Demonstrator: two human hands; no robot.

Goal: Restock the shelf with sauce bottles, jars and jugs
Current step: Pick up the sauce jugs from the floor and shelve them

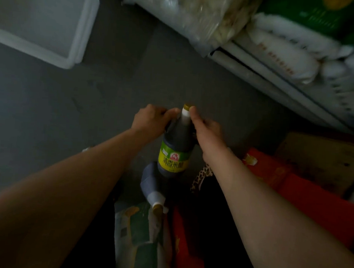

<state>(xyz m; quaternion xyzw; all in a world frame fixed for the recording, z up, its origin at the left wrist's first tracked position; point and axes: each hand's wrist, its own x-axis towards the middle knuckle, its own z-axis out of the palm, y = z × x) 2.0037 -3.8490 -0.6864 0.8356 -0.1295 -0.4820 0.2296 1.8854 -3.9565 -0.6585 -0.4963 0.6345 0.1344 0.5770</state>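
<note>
Bottle (176, 146) of dark sauce, green-and-yellow label facing the camera, is held above the grey floor (49, 109) between both hands, its long axis running from the base nearest the person up and away to the yellow cap. The left hand (152, 120) curls round the shoulder from the left, fingers wrapped toward the neck; the right hand (205, 125) grips the opposite side, its thumb lying up along the white neck just under the cap. Both hands sit at the upper end, equally near, so the body hangs below and back toward the wrists.

A second bottle (152, 186) lies below the wrists with its cap pointing toward the person, resting on a printed sack (137, 231). Red cartons (283, 181) sit below and right of the right forearm.

The shelf (279, 78), loaded with white bags (290, 56), runs ahead and to the right of the right hand, so the bottle would likely have to travel forward and rightward, cap leading. A white bin (44, 22) stands well beyond the left hand.
</note>
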